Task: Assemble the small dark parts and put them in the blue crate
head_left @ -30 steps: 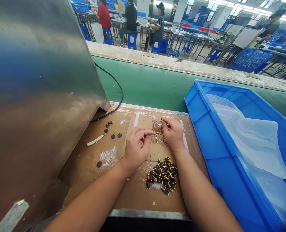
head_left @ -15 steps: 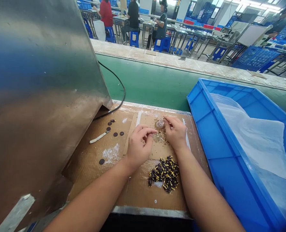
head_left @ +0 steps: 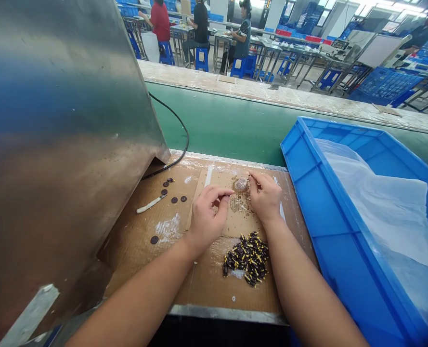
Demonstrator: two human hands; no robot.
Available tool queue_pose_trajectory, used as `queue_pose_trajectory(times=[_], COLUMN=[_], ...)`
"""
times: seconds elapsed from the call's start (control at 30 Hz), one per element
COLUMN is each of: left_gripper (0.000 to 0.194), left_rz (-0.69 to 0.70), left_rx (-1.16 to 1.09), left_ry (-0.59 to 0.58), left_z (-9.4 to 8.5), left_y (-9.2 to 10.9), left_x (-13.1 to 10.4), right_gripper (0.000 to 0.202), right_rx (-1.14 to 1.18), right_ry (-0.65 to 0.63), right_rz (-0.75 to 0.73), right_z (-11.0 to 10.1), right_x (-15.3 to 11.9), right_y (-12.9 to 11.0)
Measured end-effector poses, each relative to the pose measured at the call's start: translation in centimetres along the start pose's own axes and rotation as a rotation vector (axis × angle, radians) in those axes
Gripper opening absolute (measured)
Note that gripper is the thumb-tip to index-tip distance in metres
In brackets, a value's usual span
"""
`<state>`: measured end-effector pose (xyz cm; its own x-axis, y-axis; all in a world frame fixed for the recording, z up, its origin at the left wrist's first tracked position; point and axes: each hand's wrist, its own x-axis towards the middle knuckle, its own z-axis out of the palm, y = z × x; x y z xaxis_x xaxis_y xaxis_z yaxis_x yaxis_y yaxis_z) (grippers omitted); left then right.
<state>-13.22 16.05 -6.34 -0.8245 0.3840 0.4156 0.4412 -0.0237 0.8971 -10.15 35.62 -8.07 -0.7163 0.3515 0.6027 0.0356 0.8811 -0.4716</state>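
Observation:
My left hand [head_left: 211, 212] is over the cardboard sheet [head_left: 202, 270], its thumb and forefinger pinched together; anything between them is too small to make out. To its right, my right hand [head_left: 266, 195] pinches beside a small clear round piece [head_left: 241, 184]; what its fingertips hold is also unclear. Just below the hands lies a pile of small black and yellow parts [head_left: 246, 258]. Several dark round discs [head_left: 154, 239] are scattered on the left of the cardboard, near a white-handled knife [head_left: 150, 204].
A large metal housing [head_left: 62, 144] rises on the left, with a black cable [head_left: 179, 120] beside it. On the right stands a blue bin [head_left: 329, 217] with white sheeting [head_left: 387, 207] inside. Behind a green panel [head_left: 228, 115], several people sit or stand at tables.
My right hand has shifted slightly to the right, and its fingertips are a little farther from the clear round piece. My left hand remains nearly in place, its fingertips still pinched.

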Motion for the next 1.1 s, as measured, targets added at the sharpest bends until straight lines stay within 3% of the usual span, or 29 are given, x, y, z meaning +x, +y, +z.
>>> queue_pose_trajectory(times=[0.13, 0.23, 0.37, 0.47, 0.57, 0.83, 1.0, 1.1], left_gripper=[0.032, 0.032, 0.033, 0.033, 0.034, 0.029, 0.021, 0.022], left_rz=[-0.309, -0.477, -0.595, -0.612, -0.560, -0.361, -0.501, -0.599], left_rx=[-0.281, -0.449, -0.618, -0.659, -0.597, -0.376, -0.682, -0.823], left_ry=[0.050, 0.078, 0.133, 0.135, 0.103, 0.000, 0.079, 0.069], left_z=[0.2, 0.3, 0.5, 0.7, 0.7, 0.4, 0.4, 0.1], left_y=[-0.6, -0.6, 0.0, 0.3, 0.4, 0.7, 0.7, 0.7], left_x=[0.4, 0.7, 0.6, 0.4, 0.2, -0.1, 0.3, 0.7], right_gripper=[0.026, 0.023, 0.025, 0.023, 0.020, 0.022, 0.023, 0.019], right_rx=[-0.068, 0.057, 0.528, 0.980, 1.207, 1.247, 1.079, 1.018], right_ry=[-0.010, 0.073, 0.114, 0.022, -0.078, -0.097, -0.008, -0.019], right_rz=[0.094, 0.267, 0.512, 0.637, 0.684, 0.679, 0.619, 0.543], right_z=[-0.9, -2.6, -4.2, -4.1, -3.6, -3.3, -3.5, -3.7], right_x=[0.2, -0.1, -1.7, -2.9, -3.3, -3.4, -3.6, -3.7], right_y=[1.1, 0.7, -2.4, -5.3, -7.3, -7.8, -8.0, -8.3])
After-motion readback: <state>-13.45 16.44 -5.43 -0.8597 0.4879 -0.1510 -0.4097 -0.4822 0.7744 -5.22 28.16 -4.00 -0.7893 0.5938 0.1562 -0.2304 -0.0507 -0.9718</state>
